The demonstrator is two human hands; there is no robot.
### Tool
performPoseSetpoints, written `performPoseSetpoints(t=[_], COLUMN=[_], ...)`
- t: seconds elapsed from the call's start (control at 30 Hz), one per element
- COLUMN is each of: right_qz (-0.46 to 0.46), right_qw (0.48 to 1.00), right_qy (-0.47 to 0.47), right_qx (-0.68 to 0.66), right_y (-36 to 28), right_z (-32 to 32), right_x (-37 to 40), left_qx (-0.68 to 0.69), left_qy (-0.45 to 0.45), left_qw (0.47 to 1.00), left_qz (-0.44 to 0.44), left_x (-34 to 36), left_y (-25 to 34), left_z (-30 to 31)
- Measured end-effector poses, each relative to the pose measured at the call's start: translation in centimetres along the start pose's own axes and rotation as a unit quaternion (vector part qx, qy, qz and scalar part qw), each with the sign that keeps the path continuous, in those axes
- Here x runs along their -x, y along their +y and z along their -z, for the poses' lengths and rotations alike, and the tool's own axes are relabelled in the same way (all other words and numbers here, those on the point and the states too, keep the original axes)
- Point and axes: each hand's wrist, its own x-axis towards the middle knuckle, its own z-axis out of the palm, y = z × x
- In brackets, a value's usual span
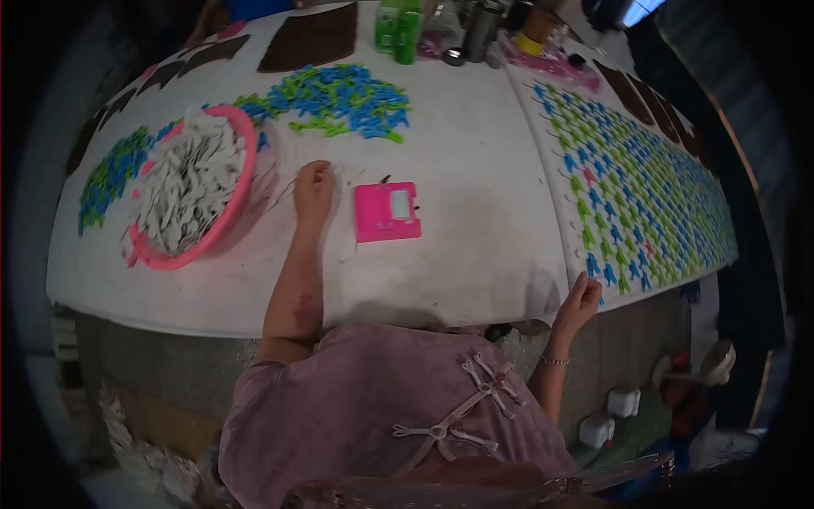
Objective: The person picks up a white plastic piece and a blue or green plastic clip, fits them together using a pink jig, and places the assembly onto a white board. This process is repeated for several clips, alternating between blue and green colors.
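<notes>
Right hand (582,300): fingers bunched beside the nearest laid-out clips (592,265); grip cannot be told. Left hand (314,188): fingers curled near the pink box (375,208); contents unseen. Advised: light fingertip contact, wrist raised, neighbouring clips undisturbed.

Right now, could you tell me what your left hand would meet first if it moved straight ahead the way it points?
The left hand would probably meet the near edge of the blue and green clip pile, though its height over the table is unclear.
</notes>
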Motion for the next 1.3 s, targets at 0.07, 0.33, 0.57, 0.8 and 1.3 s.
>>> performPoseSetpoints(t=[0.07,0.33,0.57,0.8,1.3], right_qz=[-0.023,-0.025,-0.009,-0.013,0.067], right_qw=[0.991,0.921,0.924,0.912,0.867], right_qy=[-0.124,-0.389,-0.382,-0.411,-0.486], right_qx=[-0.046,-0.003,-0.016,0.006,-0.086], right_y=[-0.8,-4.2,-4.0,-3.9,-7.5], right_z=[-3.5,-10.7,-10.4,-10.5,-15.7], right_x=[1.9,7.1,7.0,7.0,1.4], left_qx=[-0.109,-0.253,-0.188,-0.167,0.175], left_qy=[-0.003,-0.088,-0.074,-0.004,-0.126], left_qw=[0.993,0.96,0.978,0.986,0.974], left_qz=[-0.039,-0.076,-0.055,-0.007,0.068], left_x=[0.2,0.4,0.2,0.1,-0.4], left_y=[-0.7,1.4,0.8,0.7,3.9], left_z=[-0.3,-0.1,-0.3,-0.6,0.1])
